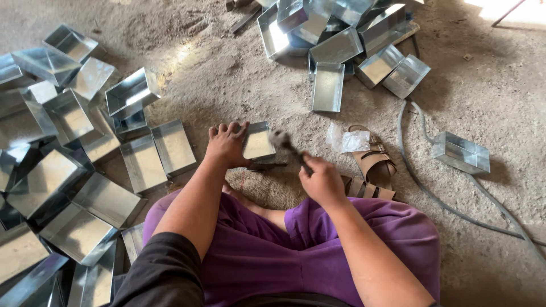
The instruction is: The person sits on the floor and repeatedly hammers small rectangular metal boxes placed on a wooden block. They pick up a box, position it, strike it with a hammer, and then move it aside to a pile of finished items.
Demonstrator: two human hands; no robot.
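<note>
I sit on the ground with purple trousers over my crossed legs. My left hand (pixel 226 145) grips a small shiny sheet-metal box (pixel 259 142) from its left side, steadying it on a dark iron piece (pixel 267 166) above a piece of sacking (pixel 267 187). My right hand (pixel 321 181) is closed around the handle of a hammer (pixel 282 140), whose blurred head hovers just right of the box's upper edge.
Many similar metal boxes lie heaped at the left (pixel 62 170) and another pile at the top (pixel 335 40). One box (pixel 460 152) sits alone at the right beside a grey hose (pixel 421 182). A sandal (pixel 372 165) and crumpled plastic (pixel 348 139) lie by my right hand.
</note>
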